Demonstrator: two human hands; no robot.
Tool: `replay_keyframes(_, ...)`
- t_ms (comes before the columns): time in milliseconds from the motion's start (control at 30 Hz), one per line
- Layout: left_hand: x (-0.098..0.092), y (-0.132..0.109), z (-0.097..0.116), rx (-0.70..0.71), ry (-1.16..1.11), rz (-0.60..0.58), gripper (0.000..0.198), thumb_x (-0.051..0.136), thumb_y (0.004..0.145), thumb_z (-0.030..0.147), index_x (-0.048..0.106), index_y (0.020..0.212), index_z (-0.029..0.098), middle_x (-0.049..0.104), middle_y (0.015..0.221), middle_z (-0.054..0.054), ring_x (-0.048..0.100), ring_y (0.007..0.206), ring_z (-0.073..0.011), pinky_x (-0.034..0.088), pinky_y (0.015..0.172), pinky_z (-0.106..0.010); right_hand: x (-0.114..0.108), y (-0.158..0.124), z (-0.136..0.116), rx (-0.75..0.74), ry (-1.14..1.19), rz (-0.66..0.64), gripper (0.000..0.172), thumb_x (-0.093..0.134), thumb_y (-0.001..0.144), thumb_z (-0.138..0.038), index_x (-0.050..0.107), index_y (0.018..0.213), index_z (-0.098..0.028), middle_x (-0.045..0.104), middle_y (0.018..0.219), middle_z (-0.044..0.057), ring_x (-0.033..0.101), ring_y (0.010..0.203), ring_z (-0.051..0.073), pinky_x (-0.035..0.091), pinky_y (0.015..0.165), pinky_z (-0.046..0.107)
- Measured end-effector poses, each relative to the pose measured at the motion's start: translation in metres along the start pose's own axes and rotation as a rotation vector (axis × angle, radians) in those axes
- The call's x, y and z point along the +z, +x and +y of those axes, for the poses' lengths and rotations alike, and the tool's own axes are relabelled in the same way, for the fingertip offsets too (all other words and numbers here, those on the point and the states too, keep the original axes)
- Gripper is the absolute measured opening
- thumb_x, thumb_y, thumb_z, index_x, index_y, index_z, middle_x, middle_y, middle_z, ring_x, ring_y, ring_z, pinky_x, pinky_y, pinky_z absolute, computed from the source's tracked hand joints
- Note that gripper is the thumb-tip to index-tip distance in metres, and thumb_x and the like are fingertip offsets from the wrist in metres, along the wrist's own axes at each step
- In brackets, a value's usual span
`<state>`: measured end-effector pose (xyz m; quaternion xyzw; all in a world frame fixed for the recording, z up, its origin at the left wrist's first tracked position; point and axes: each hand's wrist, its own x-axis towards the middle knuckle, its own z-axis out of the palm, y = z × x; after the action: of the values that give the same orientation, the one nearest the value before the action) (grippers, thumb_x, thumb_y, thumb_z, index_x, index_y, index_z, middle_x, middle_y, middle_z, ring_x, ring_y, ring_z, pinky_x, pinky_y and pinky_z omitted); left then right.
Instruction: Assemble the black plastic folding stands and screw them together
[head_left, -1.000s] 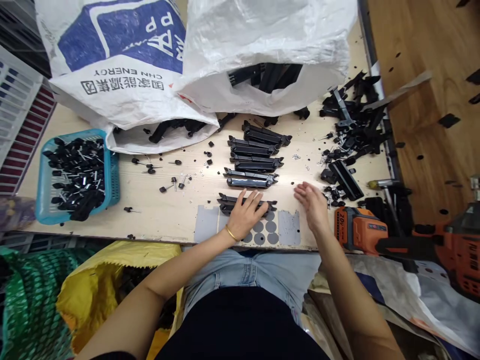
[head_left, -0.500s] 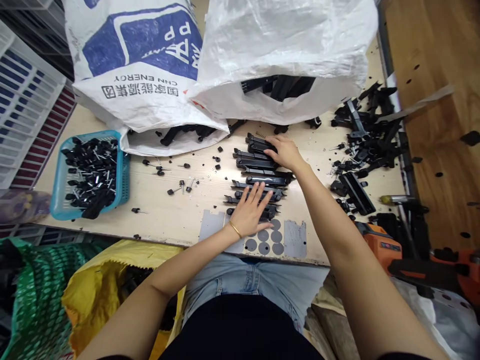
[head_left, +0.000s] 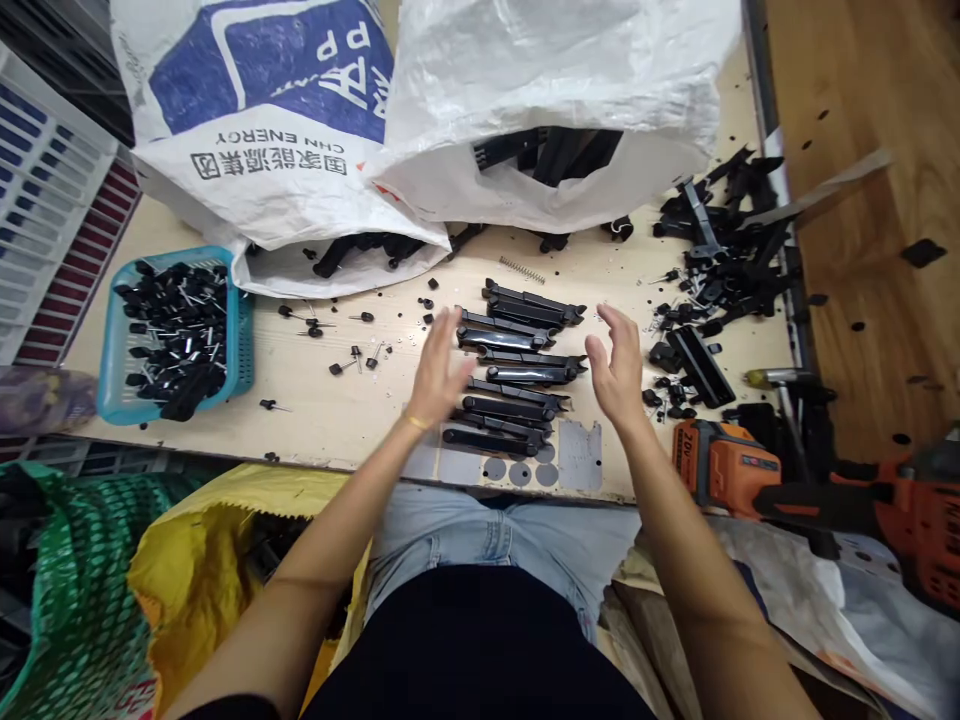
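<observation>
Several long black plastic parts (head_left: 517, 375) lie side by side in a column on the tabletop in front of me. At their left ends is my left hand (head_left: 441, 375), fingers apart and slightly blurred, holding nothing. Off their right ends, my right hand (head_left: 616, 365) is held with thumb and fingers apart and nothing between them. A thin coil spring (head_left: 523, 270) rests beyond the far end of the column. Grey stickers with round dots (head_left: 520, 473) show on the table at the near end, partly covered by the closest black parts.
A blue basket (head_left: 244, 345) of black knobs with metal pins stands left. White woven sacks (head_left: 277, 205) with black parts lie at the back. Loose black pieces (head_left: 701, 365) are heaped right, near an orange power tool (head_left: 727, 465). A yellow sack (head_left: 180, 560) hangs below the front edge.
Both hands have lifted off the black parts and moved apart, left hand to the left ends, right hand to the right. The column is now uncovered and the spring shows fully.
</observation>
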<state>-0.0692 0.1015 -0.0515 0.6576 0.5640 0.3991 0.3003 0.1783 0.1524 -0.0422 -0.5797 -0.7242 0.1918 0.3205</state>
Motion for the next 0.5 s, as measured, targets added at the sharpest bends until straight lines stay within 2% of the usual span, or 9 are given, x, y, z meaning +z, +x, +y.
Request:
replay_keyframes(67, 0.002, 0.025, -0.023, -0.147, -0.249, 0.013, 0.072, 0.015, 0.088, 0.072, 0.023, 0.148, 0.032, 0.018, 0.158, 0.002, 0.012, 0.146, -0.0194, 0.011, 0.121, -0.040, 0.010, -0.031, -0.001, 0.171, 0.116, 0.051, 0.069, 0.022, 0.093, -0.062, 0.029, 0.145, -0.019, 0.032, 0.150, 0.014, 0.030, 0.140, 0.024, 0.030, 0.112, 0.047)
replay_keyframes(133, 0.013, 0.041, -0.038, -0.236, -0.380, 0.020, 0.078, 0.006, 0.086, 0.074, 0.024, 0.148, 0.029, 0.017, 0.158, 0.001, 0.010, 0.147, -0.0182, 0.011, 0.121, -0.040, 0.030, -0.052, -0.007, 0.286, 0.200, 0.055, 0.074, 0.017, 0.091, -0.066, 0.022, 0.148, -0.019, 0.023, 0.155, 0.013, 0.022, 0.144, 0.023, 0.024, 0.115, 0.048)
replay_keyframes(233, 0.028, 0.046, -0.043, -0.291, -0.410, 0.005, 0.081, 0.002, 0.085, 0.074, 0.023, 0.148, 0.029, 0.017, 0.158, 0.001, 0.010, 0.146, -0.0162, 0.011, 0.121, -0.037, 0.056, -0.060, -0.017, 0.314, 0.288, 0.067, 0.076, 0.015, 0.090, -0.067, 0.019, 0.149, -0.019, 0.021, 0.156, 0.012, 0.016, 0.146, 0.021, 0.018, 0.118, 0.046)
replay_keyframes(300, 0.028, 0.043, -0.038, -0.312, -0.402, -0.006, 0.081, 0.000, 0.085, 0.074, 0.021, 0.149, 0.029, 0.017, 0.158, 0.001, 0.015, 0.146, -0.0165, 0.014, 0.120, -0.037, 0.060, -0.059, -0.021, 0.303, 0.323, 0.093, 0.075, 0.017, 0.091, -0.065, 0.021, 0.149, -0.018, 0.023, 0.155, 0.013, 0.017, 0.146, 0.020, 0.018, 0.118, 0.045)
replay_keyframes(400, 0.018, 0.039, -0.022, -0.247, -0.283, 0.068, 0.080, 0.004, 0.086, 0.074, 0.024, 0.148, 0.028, 0.020, 0.158, 0.000, 0.019, 0.145, -0.0176, 0.014, 0.120, -0.037, 0.038, -0.067, -0.022, 0.322, 0.329, 0.216, 0.066, 0.024, 0.093, -0.059, 0.033, 0.143, -0.017, 0.036, 0.148, 0.014, 0.032, 0.140, 0.021, 0.027, 0.115, 0.046)
replay_keyframes(467, 0.017, 0.041, -0.006, -0.133, -0.120, 0.075, 0.077, 0.011, 0.087, 0.073, 0.028, 0.147, 0.027, 0.026, 0.156, -0.001, 0.020, 0.145, -0.0176, 0.013, 0.120, -0.037, 0.003, -0.089, -0.022, 0.315, 0.327, 0.252, 0.054, 0.033, 0.092, -0.053, 0.049, 0.130, -0.018, 0.053, 0.133, 0.014, 0.050, 0.126, 0.023, 0.040, 0.106, 0.046)
replay_keyframes(500, 0.020, 0.044, 0.003, -0.080, -0.035, 0.037, 0.075, 0.013, 0.088, 0.072, 0.029, 0.147, 0.027, 0.028, 0.155, -0.002, 0.021, 0.145, -0.0179, 0.014, 0.120, -0.037, -0.019, -0.105, -0.023, 0.304, 0.312, 0.242, 0.046, 0.038, 0.091, -0.050, 0.058, 0.119, -0.019, 0.061, 0.120, 0.012, 0.057, 0.116, 0.024, 0.046, 0.099, 0.045)
